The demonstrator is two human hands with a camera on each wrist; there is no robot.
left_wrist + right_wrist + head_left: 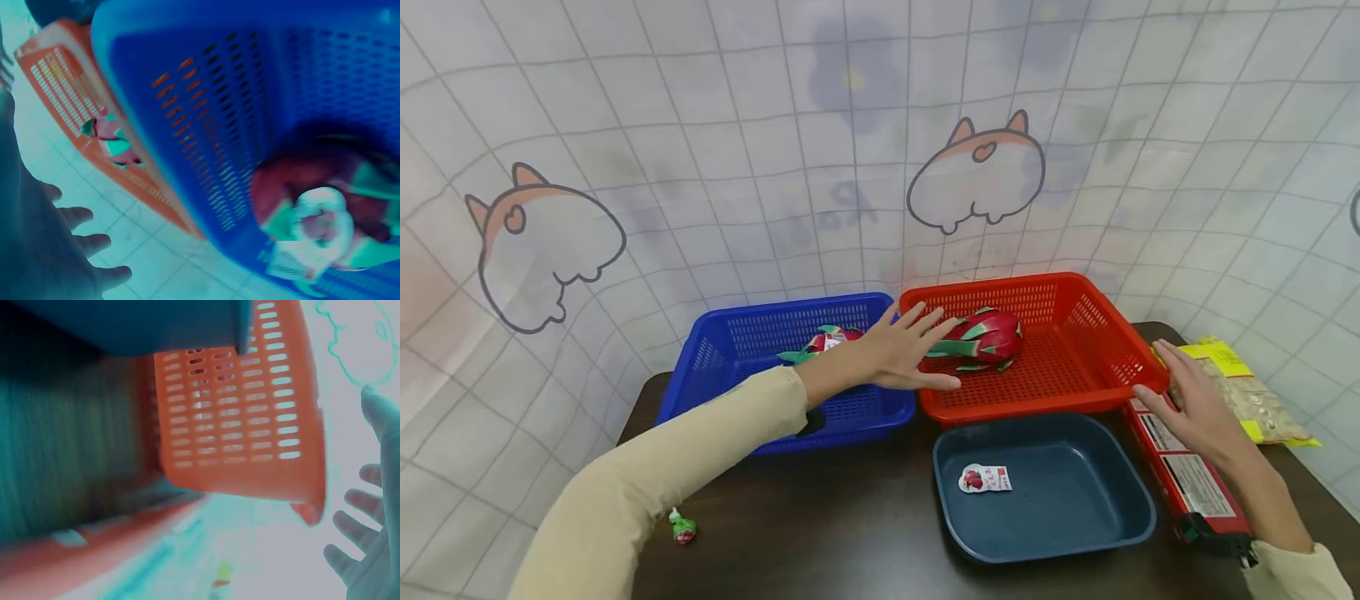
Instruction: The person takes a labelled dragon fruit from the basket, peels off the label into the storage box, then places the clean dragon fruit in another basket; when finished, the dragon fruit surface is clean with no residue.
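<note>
My left hand (906, 350), fingers spread, is above the meeting rims of the blue basket (718, 321) and the red basket (1075, 287). A dragon fruit (996, 337) lies in the red basket, just beyond those fingers. Partly hidden by my left forearm, another dragon fruit (835, 337) is in the blue basket; the left wrist view shows a white sticker (320, 215) on it. My right hand (1202, 408) is at the red basket's right front corner with its fingers extended. Whether it touches the rim I cannot tell. Neither hand holds anything.
In front of the red basket stands a dark blue tray (1052, 533) with a fruit-printed label (985, 478) in it. A red box (1202, 483) and a yellow-edged bag (1247, 392) lie at the right. A green-wrapped lollipop (682, 527) is at the left on the dark table (820, 525).
</note>
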